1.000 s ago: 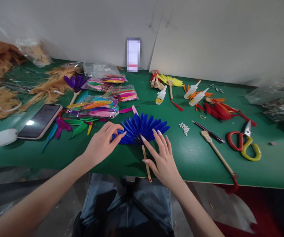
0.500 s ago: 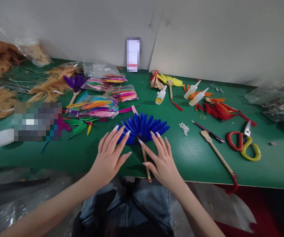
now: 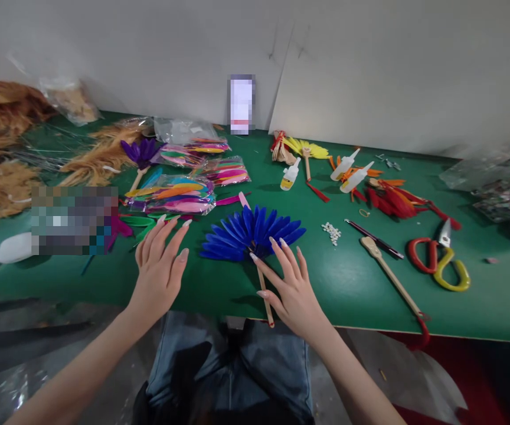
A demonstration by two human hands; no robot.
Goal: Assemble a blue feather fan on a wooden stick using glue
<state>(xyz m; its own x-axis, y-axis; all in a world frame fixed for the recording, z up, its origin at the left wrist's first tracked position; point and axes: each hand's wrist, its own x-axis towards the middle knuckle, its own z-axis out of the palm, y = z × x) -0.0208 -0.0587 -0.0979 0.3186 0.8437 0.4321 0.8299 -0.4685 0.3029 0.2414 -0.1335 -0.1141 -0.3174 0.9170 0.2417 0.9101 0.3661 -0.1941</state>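
Observation:
A blue feather fan (image 3: 232,233) lies spread on the green table, its thin wooden handle (image 3: 265,295) pointing towards me. My right hand (image 3: 293,283) rests on the fan's right side with the fingers apart, the index fingertip at the base of the feathers and the thumb by the handle. Off to the left of the fan, my left hand (image 3: 160,265) is held over the table, holding nothing, fingers stretched. Just beyond it lie loose green feathers (image 3: 142,221) and a clear bag of coloured feathers (image 3: 179,195).
Scissors (image 3: 445,257), a pen (image 3: 376,239), a wooden handle (image 3: 392,274) and small white beads (image 3: 332,234) lie to the right. Glue bottles (image 3: 290,174), a yellow feather fan (image 3: 303,147) and red feathers (image 3: 390,200) are farther back. Brown plumes (image 3: 2,177) cover the far left.
My left hand has lifted off the blue fan's feathers and moved left, uncovering that side. My right hand stays on the fan.

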